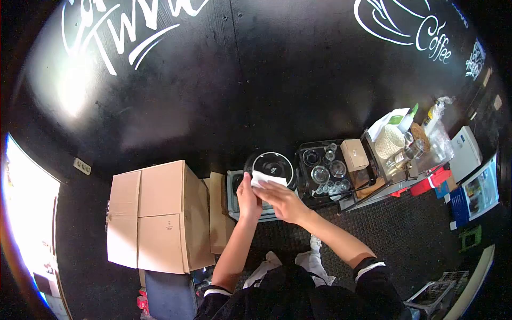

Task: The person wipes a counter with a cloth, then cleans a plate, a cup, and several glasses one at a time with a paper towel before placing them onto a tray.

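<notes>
A round black plate or lid with a pale rim (273, 166) is upright in front of me, above a grey crate (232, 197). My left hand (248, 198) is at its lower left edge, with the fingers closed around the edge. A white cloth (261, 177) lies against the lower part of the round piece. My right hand (282, 201) presses the cloth from the right, its fingers together and pointing left. The fingertips are partly hidden by the cloth.
Large cardboard boxes (160, 213) stand on the left. To the right, a black tray (303, 184) holds several glass items and a small brown box (354, 154). Beyond it, a cart (368, 197) carries a woven basket (389, 142) and bottles. A black wall rises ahead.
</notes>
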The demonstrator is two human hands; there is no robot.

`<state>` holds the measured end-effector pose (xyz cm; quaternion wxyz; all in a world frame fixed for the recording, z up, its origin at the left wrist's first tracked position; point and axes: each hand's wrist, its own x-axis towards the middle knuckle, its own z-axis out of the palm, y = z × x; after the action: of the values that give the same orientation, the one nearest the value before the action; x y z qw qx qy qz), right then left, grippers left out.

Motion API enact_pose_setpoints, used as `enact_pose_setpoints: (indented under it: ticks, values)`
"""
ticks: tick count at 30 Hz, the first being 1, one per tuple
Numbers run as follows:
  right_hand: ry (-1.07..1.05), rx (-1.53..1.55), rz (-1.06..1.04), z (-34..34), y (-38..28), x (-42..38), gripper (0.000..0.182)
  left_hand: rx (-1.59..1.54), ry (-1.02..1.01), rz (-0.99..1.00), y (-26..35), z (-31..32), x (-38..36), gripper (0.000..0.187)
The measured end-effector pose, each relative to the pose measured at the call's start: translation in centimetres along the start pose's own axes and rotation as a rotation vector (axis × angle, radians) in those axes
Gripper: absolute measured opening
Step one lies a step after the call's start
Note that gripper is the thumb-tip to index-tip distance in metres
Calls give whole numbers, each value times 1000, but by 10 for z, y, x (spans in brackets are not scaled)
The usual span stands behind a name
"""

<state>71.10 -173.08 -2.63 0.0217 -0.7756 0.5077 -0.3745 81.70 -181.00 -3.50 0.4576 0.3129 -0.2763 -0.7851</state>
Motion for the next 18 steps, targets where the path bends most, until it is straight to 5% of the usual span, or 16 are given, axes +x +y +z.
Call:
enact_pose_setpoints:
  ticks: [5,12,16,18]
  values:
    - [-9,-177,-235,-4,16,-25,53,-181,17,-77,5,-32,16,29]
    - [394,241,308,5,31,-23,50,-70,-21,-63,10,-44,1,28]
    - [339,758,587,21,74,-24,35,27,-44,-114,5,-51,-7,26]
    - [310,741,647,31,92,-32,34,56,-11,-111,0,-53,-5,28]
